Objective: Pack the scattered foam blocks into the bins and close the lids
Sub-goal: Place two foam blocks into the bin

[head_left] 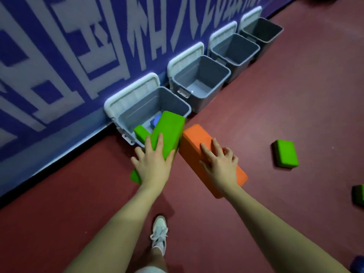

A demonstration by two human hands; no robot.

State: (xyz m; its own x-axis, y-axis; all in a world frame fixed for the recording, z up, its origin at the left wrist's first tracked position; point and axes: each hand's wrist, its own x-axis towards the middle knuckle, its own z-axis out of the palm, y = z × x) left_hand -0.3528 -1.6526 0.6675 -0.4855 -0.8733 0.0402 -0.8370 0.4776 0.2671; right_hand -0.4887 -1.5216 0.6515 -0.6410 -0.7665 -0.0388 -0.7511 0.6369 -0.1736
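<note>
My left hand (152, 164) grips a long green foam block (167, 129), whose far end reaches over the rim of the nearest grey bin (178, 104). My right hand (220, 164) grips an orange foam block (194, 140) held beside the green one, just right of that bin. Inside the nearest bin lie a smaller green block (140, 133) and a blue block (155, 121). This bin's white lid (132, 93) stands open against the wall.
Three more open grey bins (199, 83) (235, 49) (263, 30) line the purple wall further back. A green block (285, 153) lies on the red floor to the right, another green block (358, 195) at the right edge. My white shoe (159, 232) is below.
</note>
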